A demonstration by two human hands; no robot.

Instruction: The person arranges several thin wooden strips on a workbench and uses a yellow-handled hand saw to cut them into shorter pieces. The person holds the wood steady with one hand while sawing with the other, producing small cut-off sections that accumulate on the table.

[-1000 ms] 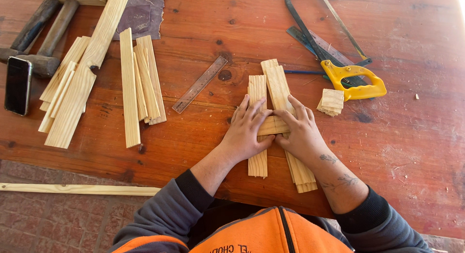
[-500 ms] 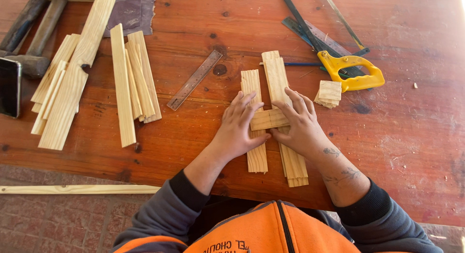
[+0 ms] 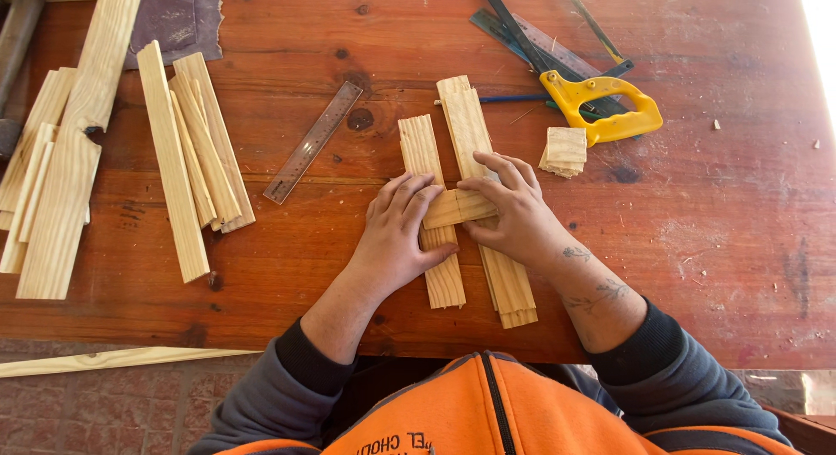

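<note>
Both hands point(image 3: 461, 220) flat on short cross slat point(image 3: 459, 208) over two upright slats point(image 3: 453, 159).

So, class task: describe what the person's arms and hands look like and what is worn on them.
Both hands, left hand and right hand, are bare, with no gloves. Dark grey-blue sleeves are pushed up the forearms, under an orange vest. The right forearm bears small dark tattoos.

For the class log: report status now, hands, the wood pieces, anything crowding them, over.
Left hand and right hand pressing short cross piece across two upright slats. Small block stack nearby, apart.
</note>
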